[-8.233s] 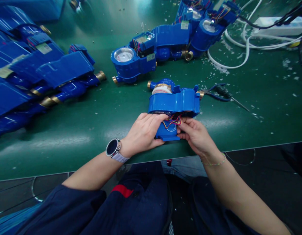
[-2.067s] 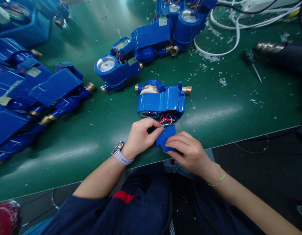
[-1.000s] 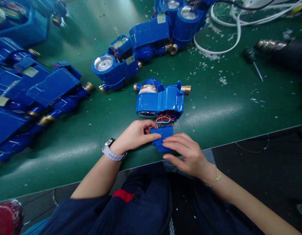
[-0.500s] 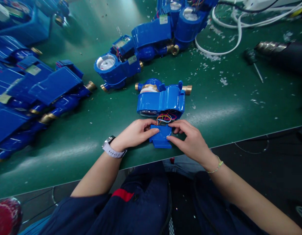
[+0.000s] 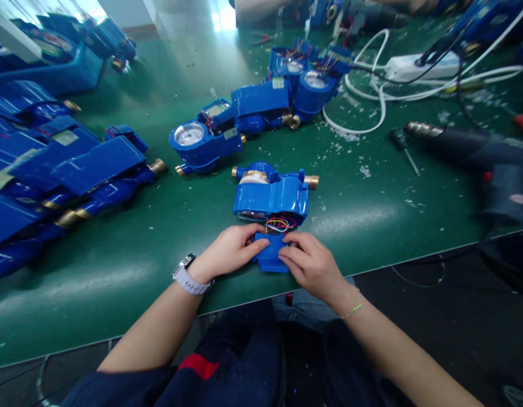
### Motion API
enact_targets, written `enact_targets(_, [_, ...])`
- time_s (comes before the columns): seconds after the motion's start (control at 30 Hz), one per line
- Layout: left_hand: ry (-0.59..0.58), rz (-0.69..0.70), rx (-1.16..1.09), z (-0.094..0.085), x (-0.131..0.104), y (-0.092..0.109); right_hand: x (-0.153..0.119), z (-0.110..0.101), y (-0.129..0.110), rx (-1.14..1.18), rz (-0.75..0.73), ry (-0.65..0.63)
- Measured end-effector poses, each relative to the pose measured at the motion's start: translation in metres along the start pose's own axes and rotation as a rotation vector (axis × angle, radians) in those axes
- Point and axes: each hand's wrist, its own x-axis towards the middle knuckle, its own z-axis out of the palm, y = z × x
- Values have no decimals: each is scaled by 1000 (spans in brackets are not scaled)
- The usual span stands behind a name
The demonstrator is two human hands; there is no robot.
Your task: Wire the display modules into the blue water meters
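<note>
A small blue plastic cover (image 5: 271, 254) lies near the table's front edge, joined by thin coloured wires (image 5: 278, 224) to a blue meter (image 5: 270, 198) just beyond it. The meter has brass threaded ends and rests on its side. My left hand (image 5: 234, 250) grips the cover's left side between thumb and fingers. On the right side, my right hand (image 5: 314, 265) has its thumb and fingers bent against the cover. What lies under the cover is hidden.
Blue meters (image 5: 96, 152) crowd the left; more (image 5: 261, 99) stand behind. At right lie a screwdriver (image 5: 408, 152), a heat gun (image 5: 465, 144), white cables (image 5: 382, 107) and a power strip (image 5: 422, 66). Scraps litter the green table (image 5: 168, 226).
The camera view has tilted up, showing more of the far table. My right fingers have shifted on the cover, with the thumb now nearer the index finger. My left hand keeps its grip.
</note>
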Motion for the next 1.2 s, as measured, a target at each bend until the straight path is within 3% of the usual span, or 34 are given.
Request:
enact_targets(0.43, [23,-20,81,2,-1,2,0,-6,5,263,60,-119])
enact_targets(0.6, [23,12,138,3,-2,4,5,-4,2,395,182,-28])
enact_targets(0.87, [20,46,228,4,-3,4,22,7,1,107,187,-36])
enact_targets(1.2, [22,61,256,5,-4,5,34,-1,-8,-160,90,-84])
